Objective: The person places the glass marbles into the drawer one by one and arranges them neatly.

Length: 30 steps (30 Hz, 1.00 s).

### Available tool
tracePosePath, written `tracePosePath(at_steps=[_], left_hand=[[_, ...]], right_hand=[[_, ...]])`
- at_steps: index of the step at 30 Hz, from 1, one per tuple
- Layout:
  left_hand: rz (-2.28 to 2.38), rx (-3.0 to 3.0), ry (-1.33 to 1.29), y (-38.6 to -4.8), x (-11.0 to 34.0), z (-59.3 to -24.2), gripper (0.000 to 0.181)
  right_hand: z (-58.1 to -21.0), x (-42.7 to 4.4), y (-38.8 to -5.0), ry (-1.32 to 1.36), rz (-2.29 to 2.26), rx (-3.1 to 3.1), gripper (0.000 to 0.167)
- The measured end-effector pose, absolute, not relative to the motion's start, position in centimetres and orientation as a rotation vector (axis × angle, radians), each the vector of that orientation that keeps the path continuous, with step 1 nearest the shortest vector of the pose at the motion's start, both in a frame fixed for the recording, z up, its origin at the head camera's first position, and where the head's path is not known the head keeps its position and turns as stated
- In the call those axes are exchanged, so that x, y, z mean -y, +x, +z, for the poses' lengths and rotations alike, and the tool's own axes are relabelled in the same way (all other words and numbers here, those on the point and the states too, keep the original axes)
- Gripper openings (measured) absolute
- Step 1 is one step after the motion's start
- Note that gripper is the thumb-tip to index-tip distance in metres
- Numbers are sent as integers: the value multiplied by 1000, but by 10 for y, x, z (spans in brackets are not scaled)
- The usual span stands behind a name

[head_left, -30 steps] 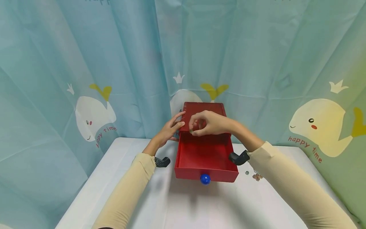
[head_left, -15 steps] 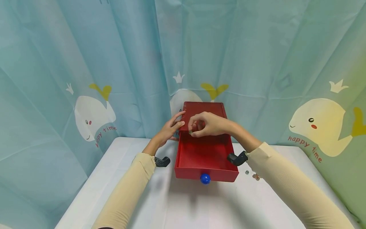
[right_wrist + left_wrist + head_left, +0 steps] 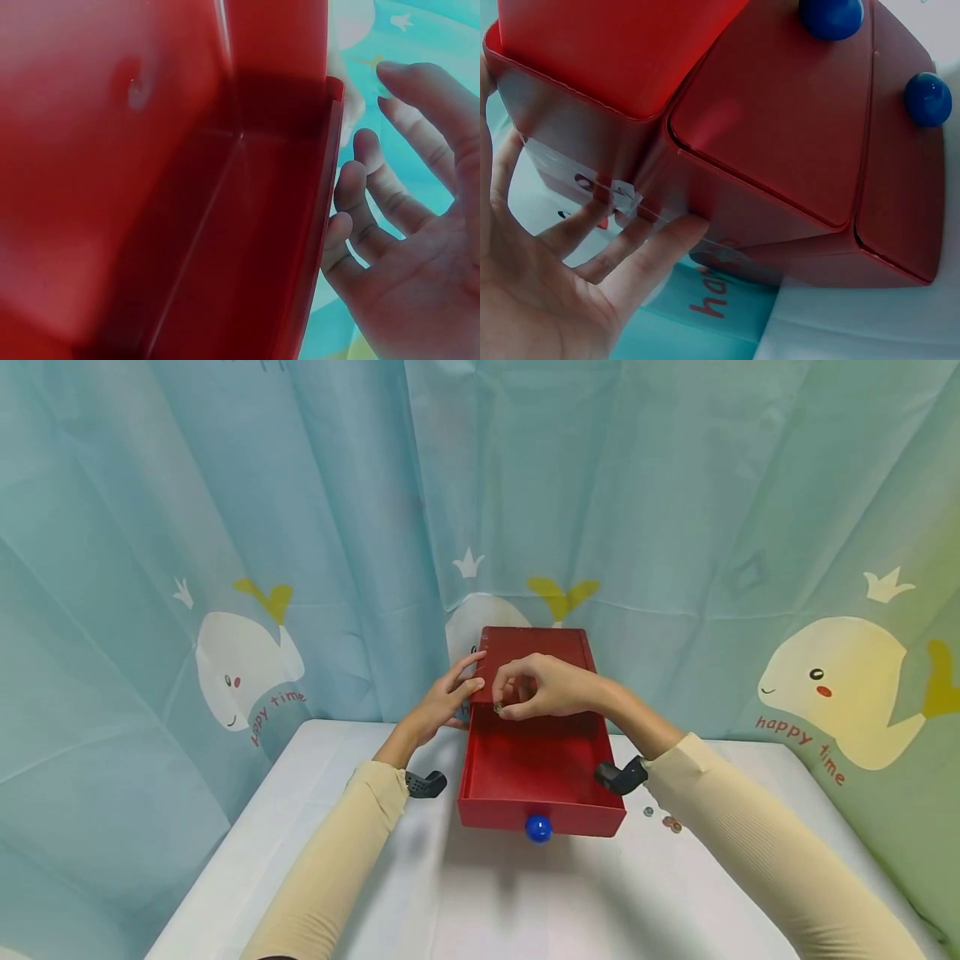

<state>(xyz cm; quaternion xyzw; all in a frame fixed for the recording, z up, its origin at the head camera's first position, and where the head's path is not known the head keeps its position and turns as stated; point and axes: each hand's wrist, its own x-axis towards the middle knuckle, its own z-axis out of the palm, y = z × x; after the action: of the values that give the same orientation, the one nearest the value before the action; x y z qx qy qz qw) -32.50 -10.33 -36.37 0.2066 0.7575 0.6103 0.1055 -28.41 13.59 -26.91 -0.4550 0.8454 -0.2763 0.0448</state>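
main thing i'd worry about from here is a drop. the right hand [image 3: 543, 683] has a tiny round piece [image 3: 497, 708] in a bare fingertip pinch, thumb and index nearly closed on it, so one slip of either tip could send it bouncing into the pulled-out drawer [image 3: 495, 815] or off the left side. it's up by the front left edge of the red cabinet [image 3: 528, 647], but honestly i can't tell how high it's held, or what the piece really is.

second worry: that drawer sticks well out, so the front is probably heavy, and a knock from the black wrist camera [image 3: 621, 777] near its right wall might nudge the lot.

pose-wise, the right arm reaches across from the right with the wrist bent and the pinch pointing down and left. left arm's stretched forward, and the left hand [image 3: 435, 706] has its fingers spread along the cabinet's left side, touching it but not wrapped round anything. if that hand lets up, i'd guess the cabinet could slide. more small round pieces [image 3: 672, 824] lie on the table [image 3: 480, 910], right of the drawer.
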Motion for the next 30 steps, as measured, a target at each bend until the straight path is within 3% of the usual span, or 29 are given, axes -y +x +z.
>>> tracePosePath(at_steps=[9,30], left_hand=[[1802,-2224,591,-327,105,-364,57],[1806,-2215,597,-331,107,-367,57]], right_hand=[[-270,-138,-286,-1347,-883,-2605,29],[-263,-148,-280,-1339,-952,-2668,40]])
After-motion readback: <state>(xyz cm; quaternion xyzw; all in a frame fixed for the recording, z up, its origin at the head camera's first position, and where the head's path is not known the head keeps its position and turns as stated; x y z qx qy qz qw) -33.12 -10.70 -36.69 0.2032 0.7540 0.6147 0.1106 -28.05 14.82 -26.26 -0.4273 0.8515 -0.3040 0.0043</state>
